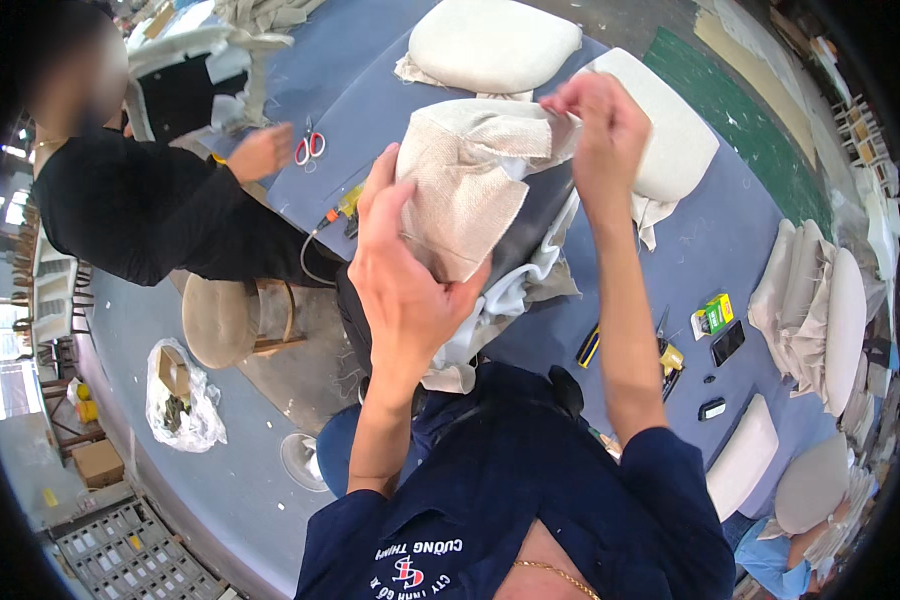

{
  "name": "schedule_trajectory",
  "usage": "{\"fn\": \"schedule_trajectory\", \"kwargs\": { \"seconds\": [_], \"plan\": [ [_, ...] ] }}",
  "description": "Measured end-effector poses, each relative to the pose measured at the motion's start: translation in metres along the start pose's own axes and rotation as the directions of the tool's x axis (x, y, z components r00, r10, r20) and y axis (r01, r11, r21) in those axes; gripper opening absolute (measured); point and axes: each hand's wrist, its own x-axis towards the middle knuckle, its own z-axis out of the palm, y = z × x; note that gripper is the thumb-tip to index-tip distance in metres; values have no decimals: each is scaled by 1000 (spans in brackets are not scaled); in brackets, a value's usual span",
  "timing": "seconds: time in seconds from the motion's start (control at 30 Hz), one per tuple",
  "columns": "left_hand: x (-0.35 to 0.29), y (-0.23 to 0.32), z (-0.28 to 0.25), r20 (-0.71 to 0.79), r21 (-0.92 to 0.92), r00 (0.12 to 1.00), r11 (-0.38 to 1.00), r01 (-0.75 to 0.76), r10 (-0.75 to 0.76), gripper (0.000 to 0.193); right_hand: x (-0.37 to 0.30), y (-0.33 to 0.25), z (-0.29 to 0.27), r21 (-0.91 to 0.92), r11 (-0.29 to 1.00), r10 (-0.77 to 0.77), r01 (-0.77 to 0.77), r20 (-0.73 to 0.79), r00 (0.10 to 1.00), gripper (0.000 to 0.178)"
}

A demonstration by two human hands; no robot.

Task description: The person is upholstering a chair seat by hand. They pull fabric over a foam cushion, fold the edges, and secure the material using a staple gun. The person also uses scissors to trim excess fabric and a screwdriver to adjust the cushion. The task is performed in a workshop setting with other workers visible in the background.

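A beige woven fabric cover point(460, 185) is bunched over a cushioned piece in front of me, and a dark panel point(530, 232) shows beneath its loose flap. My left hand point(402, 280) grips the cover's near left side, thumb on the cloth and fingers spread along the edge. At the far right corner, my right hand point(602, 125) is raised with its fingers pinched on the cloth edge, slightly blurred. White lining point(505, 305) hangs out below the panel. Two pale upholstered pads, one far pad point(495, 45) and one right pad point(660, 135), lie just beyond.
Red-handled scissors point(311, 146) lie at the far left, beside a co-worker in black point(160, 210). To the right are a yellow-black tool point(589, 346), a green-yellow box point(712, 316), a phone point(728, 343) and stacked covers point(805, 300). A round stool point(220, 320) stands left.
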Motion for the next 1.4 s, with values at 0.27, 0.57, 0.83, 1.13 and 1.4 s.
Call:
{"fn": "schedule_trajectory", "kwargs": {
  "seconds": [0.27, 0.57, 0.83, 1.13, 1.4],
  "plan": [
    [36, -24, 10, 173, -185, 965, 956, 227, -196, 18, -87, -49, 7, 232, 905, 365, -356, 3, 931, 27],
    [4, -52, 20, 496, -362, 818, 786, 500, -292, 61, -184, 1, -21, 71, 733, 666, -676, 129, 735, 17],
    [12, -65, 30, 548, -212, 765, 829, 518, -338, 54, -246, 26, -19, -122, 638, 749, -761, 327, 576, 30],
    [19, -78, 33, 490, -184, 790, 843, 506, -368, 61, -241, -3, 12, -364, 777, 621, -513, 311, 720, 56],
    [30, -52, 42, 452, 15, 768, 865, 502, -454, 69, -234, -6, 24, -269, 861, 508, -431, 409, 758, 45]
  ]
}}
